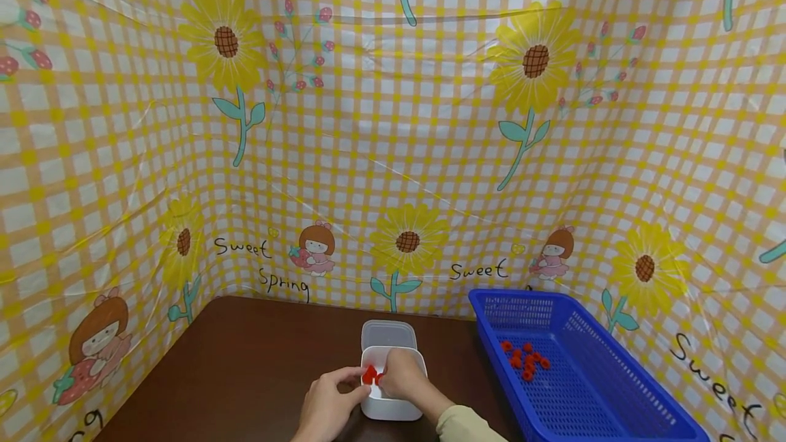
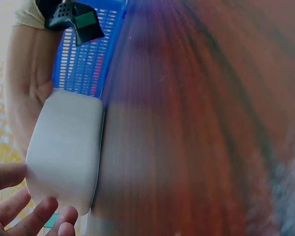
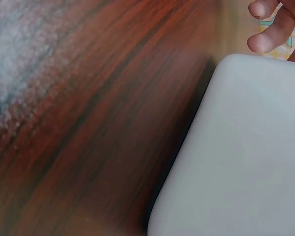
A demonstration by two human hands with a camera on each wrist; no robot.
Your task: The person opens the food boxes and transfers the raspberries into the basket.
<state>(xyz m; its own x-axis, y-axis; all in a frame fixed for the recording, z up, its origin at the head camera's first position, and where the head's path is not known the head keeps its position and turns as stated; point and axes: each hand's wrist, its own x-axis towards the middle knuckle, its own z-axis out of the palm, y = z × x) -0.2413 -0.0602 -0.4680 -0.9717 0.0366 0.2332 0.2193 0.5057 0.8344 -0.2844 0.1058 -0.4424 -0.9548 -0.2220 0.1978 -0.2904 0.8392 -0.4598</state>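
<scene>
A white plastic box point(image 1: 393, 409) stands on the table with its top uncovered and several small red pieces point(image 1: 370, 374) inside. My left hand point(image 1: 332, 401) is at the box's left side, fingers loosely bent and fingertips by the rim. In the left wrist view its fingers point(image 2: 42, 214) lie against the box wall. From the right my right hand point(image 1: 403, 375) reaches down into the box, beside the red pieces. Its fingertips are mostly hidden, so what they hold cannot be seen. The right wrist view shows the box wall point(image 3: 241, 147) close up.
A translucent lid point(image 1: 389, 335) is at the box's far edge. On the right stands a blue perforated basket point(image 1: 589, 387), holding several red ring-like pieces point(image 1: 528, 360) near its left side. A checkered cloth point(image 1: 381, 155) hangs around the dark wooden table point(image 1: 258, 360).
</scene>
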